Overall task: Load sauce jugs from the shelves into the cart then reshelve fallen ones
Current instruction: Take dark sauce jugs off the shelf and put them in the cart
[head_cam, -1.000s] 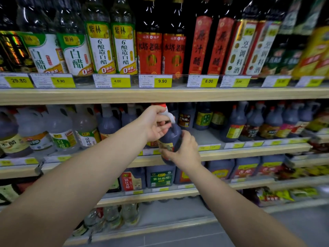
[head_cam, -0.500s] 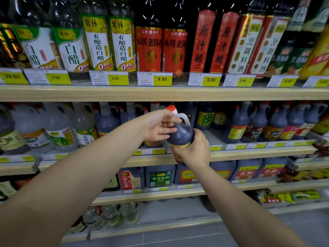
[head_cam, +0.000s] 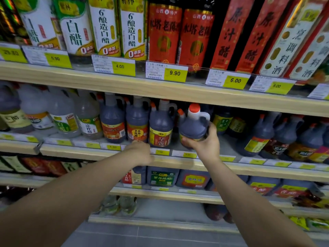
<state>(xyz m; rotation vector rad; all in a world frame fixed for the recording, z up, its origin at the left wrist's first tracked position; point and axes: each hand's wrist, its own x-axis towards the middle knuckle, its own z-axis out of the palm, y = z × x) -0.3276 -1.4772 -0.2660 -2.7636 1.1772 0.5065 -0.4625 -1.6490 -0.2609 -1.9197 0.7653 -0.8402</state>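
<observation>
My right hand (head_cam: 204,144) grips a dark sauce jug (head_cam: 193,124) with an orange-red cap and a white handle, holding it upright from below at the second shelf (head_cam: 178,162), in a gap to the right of a yellow-labelled jug (head_cam: 161,125). My left hand (head_cam: 140,153) holds nothing; it hangs at the shelf's front edge with its fingers curled downward, just below a row of dark jugs (head_cam: 124,120). No cart is in view.
The top shelf (head_cam: 160,90) carries tall vinegar and cooking-wine bottles above yellow price tags. More dark jugs (head_cam: 277,138) stand right of the gap, pale vinegar jugs (head_cam: 62,114) at the left. Square jugs (head_cam: 162,176) fill the lower shelf; grey floor (head_cam: 142,236) lies below.
My left hand has let go of the jug's handle and dropped to the shelf edge. My right hand has carried the jug rightward and back onto the second shelf. The view has moved closer.
</observation>
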